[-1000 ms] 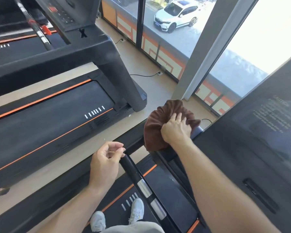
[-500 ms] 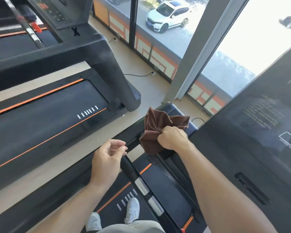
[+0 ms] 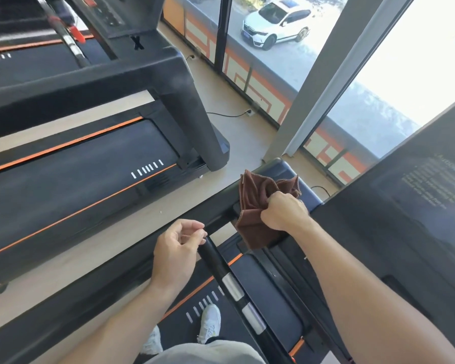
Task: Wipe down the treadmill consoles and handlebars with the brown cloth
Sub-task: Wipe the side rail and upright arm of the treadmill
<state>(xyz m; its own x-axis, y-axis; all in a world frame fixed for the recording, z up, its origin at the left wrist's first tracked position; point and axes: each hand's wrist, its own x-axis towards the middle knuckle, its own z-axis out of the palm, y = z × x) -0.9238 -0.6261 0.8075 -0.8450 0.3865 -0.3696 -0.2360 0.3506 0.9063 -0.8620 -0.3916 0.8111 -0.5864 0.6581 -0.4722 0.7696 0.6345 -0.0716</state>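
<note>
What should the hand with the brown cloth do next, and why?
Probably press the brown cloth flat onto the black handlebar and slide it along. The right hand holds the cloth bunched in a fist, so much of it hangs loose beside the console. The left hand is empty, near the bar's end.

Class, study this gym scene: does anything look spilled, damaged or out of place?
Nothing stands out. The right hand grips the brown cloth bunched against the treadmill frame, the left hand hovers by the handlebar, empty.
</note>
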